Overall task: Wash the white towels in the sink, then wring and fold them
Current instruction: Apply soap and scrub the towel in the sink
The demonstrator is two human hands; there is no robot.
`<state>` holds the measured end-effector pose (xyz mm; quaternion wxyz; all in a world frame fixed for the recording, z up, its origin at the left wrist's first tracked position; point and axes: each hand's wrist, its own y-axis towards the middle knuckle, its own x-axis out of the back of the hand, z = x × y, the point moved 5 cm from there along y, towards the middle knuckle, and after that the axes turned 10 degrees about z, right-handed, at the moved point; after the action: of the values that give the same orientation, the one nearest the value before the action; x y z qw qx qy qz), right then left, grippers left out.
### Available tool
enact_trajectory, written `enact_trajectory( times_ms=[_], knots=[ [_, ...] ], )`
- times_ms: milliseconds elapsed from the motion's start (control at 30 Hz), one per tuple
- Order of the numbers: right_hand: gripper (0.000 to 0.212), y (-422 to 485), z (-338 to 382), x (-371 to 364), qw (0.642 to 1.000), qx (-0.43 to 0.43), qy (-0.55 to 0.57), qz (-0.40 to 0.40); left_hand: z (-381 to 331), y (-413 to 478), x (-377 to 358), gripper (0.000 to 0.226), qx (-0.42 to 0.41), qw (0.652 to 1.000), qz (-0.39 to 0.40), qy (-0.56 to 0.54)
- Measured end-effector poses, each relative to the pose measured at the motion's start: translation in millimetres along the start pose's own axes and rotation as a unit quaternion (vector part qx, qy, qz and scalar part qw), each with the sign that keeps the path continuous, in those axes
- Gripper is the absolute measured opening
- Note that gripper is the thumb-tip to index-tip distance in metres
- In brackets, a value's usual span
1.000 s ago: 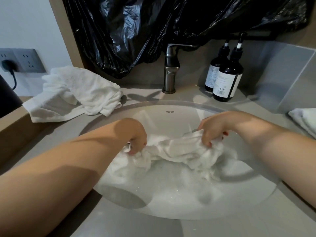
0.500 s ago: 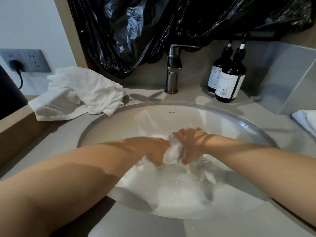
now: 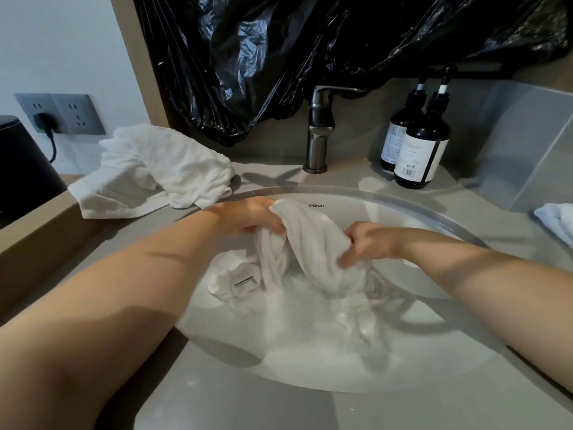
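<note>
A wet white towel (image 3: 310,243) hangs bunched over the oval sink (image 3: 434,225), its lower end trailing into sudsy water. My left hand (image 3: 248,217) grips the towel's upper left part near the sink's far rim. My right hand (image 3: 369,243) grips its right side, fingers curled into the cloth. A second white towel (image 3: 161,169) lies crumpled on the counter to the left of the sink. The corner of another white towel (image 3: 558,221) shows at the right edge.
A dark metal tap (image 3: 319,131) stands behind the sink. Two dark pump bottles (image 3: 418,144) stand at the back right. Black plastic sheeting (image 3: 310,51) hangs over the wall above. A wall socket with a plug (image 3: 59,114) and a dark bin (image 3: 21,169) are at the left.
Both hands have lifted the towel up out of the water and toward the sink's far rim, and have moved apart from the close bunched hold of half a second ago.
</note>
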<state>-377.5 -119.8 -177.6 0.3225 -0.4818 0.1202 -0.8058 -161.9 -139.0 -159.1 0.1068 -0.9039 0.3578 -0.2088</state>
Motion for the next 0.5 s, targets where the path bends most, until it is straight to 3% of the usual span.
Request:
enact_trajectory(
  times_ms=[100, 167, 267, 333, 400, 500],
  knots=[
    [0.047, 0, -1, 7, 0.991, -0.007, 0.136, -0.007, -2, -2, 1, 0.032, -0.004, 0.999, 0.024, -0.032],
    [0.054, -3, -9, 7, 0.988, -0.06, 0.134, 0.043, -2, -3, 0, 0.034, 0.002, 0.999, 0.041, -0.02],
    [0.051, -14, -20, 4, 0.977, -0.144, -0.01, 0.155, -2, 0, -7, 0.052, 0.02, 0.998, 0.056, 0.0],
    [0.039, -22, -14, 2, 0.964, -0.154, -0.128, 0.175, -6, 2, -15, 0.048, 0.032, 0.997, 0.064, 0.017],
    [0.058, -25, 0, 2, 0.967, -0.125, -0.178, 0.135, -10, 3, -21, 0.041, 0.028, 0.997, 0.072, 0.031],
    [0.101, -20, 31, -3, 0.997, 0.018, -0.03, 0.063, -15, 2, -28, 0.036, 0.008, 0.995, 0.09, 0.039]
  ],
)
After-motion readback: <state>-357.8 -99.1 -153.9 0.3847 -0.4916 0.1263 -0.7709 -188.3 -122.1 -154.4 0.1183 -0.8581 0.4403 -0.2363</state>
